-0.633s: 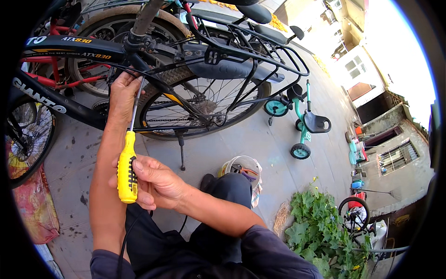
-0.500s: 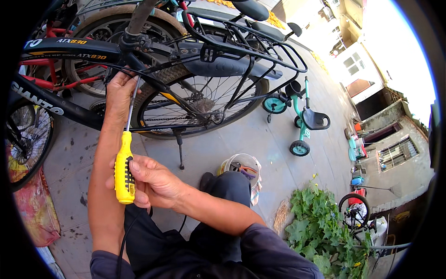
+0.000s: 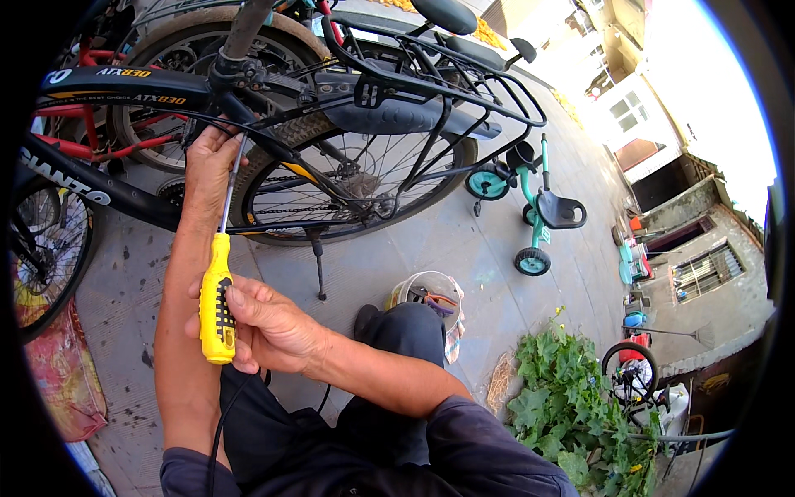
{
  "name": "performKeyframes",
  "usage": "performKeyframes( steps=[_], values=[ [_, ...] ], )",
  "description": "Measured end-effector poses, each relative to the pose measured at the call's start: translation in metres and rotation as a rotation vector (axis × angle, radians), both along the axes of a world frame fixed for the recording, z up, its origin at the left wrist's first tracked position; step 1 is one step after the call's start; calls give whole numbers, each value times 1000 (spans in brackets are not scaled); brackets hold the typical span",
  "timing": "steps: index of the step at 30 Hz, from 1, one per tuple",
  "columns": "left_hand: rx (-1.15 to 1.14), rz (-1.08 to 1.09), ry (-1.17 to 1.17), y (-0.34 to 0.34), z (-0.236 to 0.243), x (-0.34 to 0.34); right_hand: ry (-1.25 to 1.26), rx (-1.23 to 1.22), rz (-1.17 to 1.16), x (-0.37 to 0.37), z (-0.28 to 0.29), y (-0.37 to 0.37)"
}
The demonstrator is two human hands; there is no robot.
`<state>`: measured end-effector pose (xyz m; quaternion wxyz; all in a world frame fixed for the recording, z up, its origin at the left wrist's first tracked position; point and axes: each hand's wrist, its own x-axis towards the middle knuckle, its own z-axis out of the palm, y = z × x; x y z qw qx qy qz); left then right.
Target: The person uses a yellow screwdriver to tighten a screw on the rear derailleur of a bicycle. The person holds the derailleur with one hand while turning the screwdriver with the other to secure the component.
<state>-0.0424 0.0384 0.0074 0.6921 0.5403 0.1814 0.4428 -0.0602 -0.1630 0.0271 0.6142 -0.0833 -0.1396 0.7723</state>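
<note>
From where I stand, the person's dark trousers (image 3: 402,344) are nearest, one knee raised, with a thin black cord (image 3: 218,439) hanging down over the lap. Above the lap, the right hand (image 3: 277,327) has its thumb and fingers clamped on the yellow handle of a screwdriver (image 3: 218,306), the thumb lying along the black ribbed grip. The tool stands in front of the left forearm, its butt toward the person and its metal shank slanting up to the bicycle (image 3: 132,203).

Farther along that shank is the left hand (image 3: 209,161), its back toward us, its fingers reaching up beneath the black frame where the tubes and cables meet. The fingertips are hidden there, so I can't tell whether they are closed on anything; the screwdriver's end disappears right beside them.

The bicycle is propped on its kickstand (image 3: 319,265), the rear wheel just to the right of the hands, a black rack (image 3: 379,89) above it. By the person's knee sits a pale bucket (image 3: 404,290) with assorted things inside. To the right grows a leafy green plant (image 3: 551,406). Beyond the bucket stands a turquoise tricycle (image 3: 538,219). A red bicycle (image 3: 141,149) leans behind the black one, and a grey building (image 3: 708,311) closes off the far right.
</note>
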Motion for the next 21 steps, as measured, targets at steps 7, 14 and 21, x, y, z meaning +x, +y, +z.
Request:
performKeyframes(
  steps=[7,14,21],
  values=[
    [-2,-7,-20,0,0,0,-6,-17,-10,-2,0,-1],
    [18,1,-22,-5,4,1,-44,-7,-32,-2,0,-1],
    [-13,8,-48,-2,3,1,-80,-19,-48,-5,2,0]
  ],
)
